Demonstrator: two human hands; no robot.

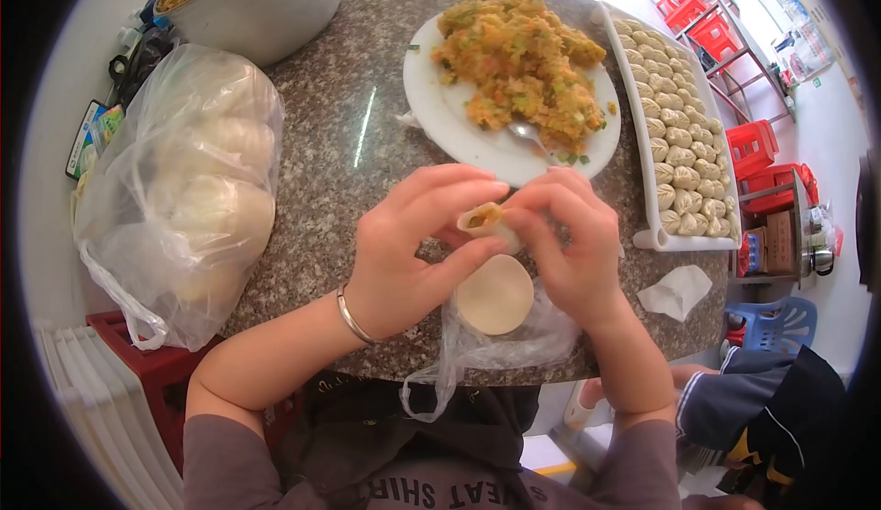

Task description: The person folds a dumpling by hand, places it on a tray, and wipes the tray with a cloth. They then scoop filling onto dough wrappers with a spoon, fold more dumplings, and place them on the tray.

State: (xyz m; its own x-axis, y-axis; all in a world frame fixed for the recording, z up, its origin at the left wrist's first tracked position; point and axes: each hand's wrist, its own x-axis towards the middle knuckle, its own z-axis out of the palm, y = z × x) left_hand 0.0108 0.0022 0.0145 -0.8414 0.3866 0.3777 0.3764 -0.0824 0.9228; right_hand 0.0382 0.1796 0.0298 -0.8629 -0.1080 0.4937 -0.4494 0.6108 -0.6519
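Observation:
Between my two hands is a partly folded dumpling [483, 219], with orange filling showing through its open top. My left hand [418, 235], a silver bangle at its wrist, curls around one side, thumb and fingers on the dough. The fingertips of my right hand [569, 235] pinch the dough's other edge. Just below lies a stack of round dough wrappers [496, 295] on a clear plastic bag [514, 349]; how many wrappers there are is hard to see. Beyond my hands, a white plate [431, 111] holds a mound of orange and green filling [523, 60] with a metal spoon [529, 132] in it.
A white tray [653, 189] of pleated dumplings stands to the right, with a crumpled tissue [676, 292] nearer me. On the left are a plastic bag of wrappers [197, 180] and a large metal pot [266, 15]. Another person [762, 409] is at lower right.

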